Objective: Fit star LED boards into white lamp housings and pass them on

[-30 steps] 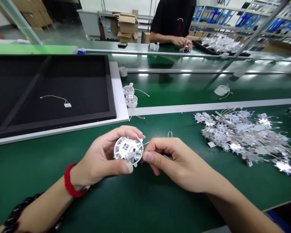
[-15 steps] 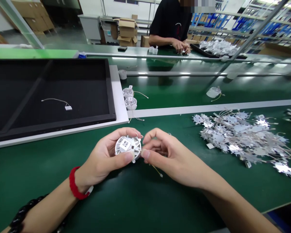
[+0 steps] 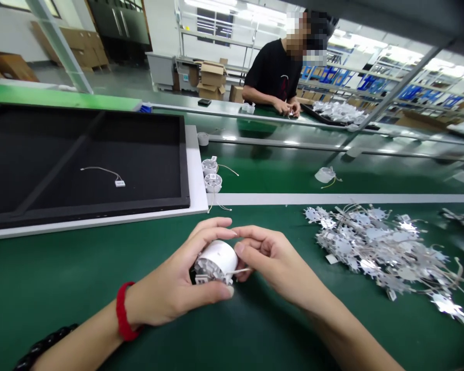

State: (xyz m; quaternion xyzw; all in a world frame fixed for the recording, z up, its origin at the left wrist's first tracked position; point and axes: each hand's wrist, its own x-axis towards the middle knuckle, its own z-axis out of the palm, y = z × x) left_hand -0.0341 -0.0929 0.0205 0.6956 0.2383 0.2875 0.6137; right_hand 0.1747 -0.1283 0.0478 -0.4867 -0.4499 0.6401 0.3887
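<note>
My left hand (image 3: pixel 178 278) is wrapped round a white round plastic housing (image 3: pixel 219 255), thumb below and fingers over the top. The housing is tilted, its smooth side wall up and its ribbed face turned down to the left. A small white labelled block (image 3: pixel 201 279) shows at that face. My right hand (image 3: pixel 265 255) is closed at the housing's right side, its thumb and curled fingers against the edge; their tips are partly hidden. A thin pale wire (image 3: pixel 240 271) sticks out from the housing, passing in front of the right fingers.
A heap of silvery star-shaped pieces with wires (image 3: pixel 375 242) lies to the right. At left is a black tray (image 3: pixel 147 203) with a wired labelled block (image 3: pixel 119 183). Wired white housings (image 3: pixel 213 183) stand beside it. Across the bench a person (image 3: pixel 272 77) handles something small.
The housing has been tipped so its side wall now faces up instead of its ribbed face. Both hands have turned with it, and the head view has lifted.
</note>
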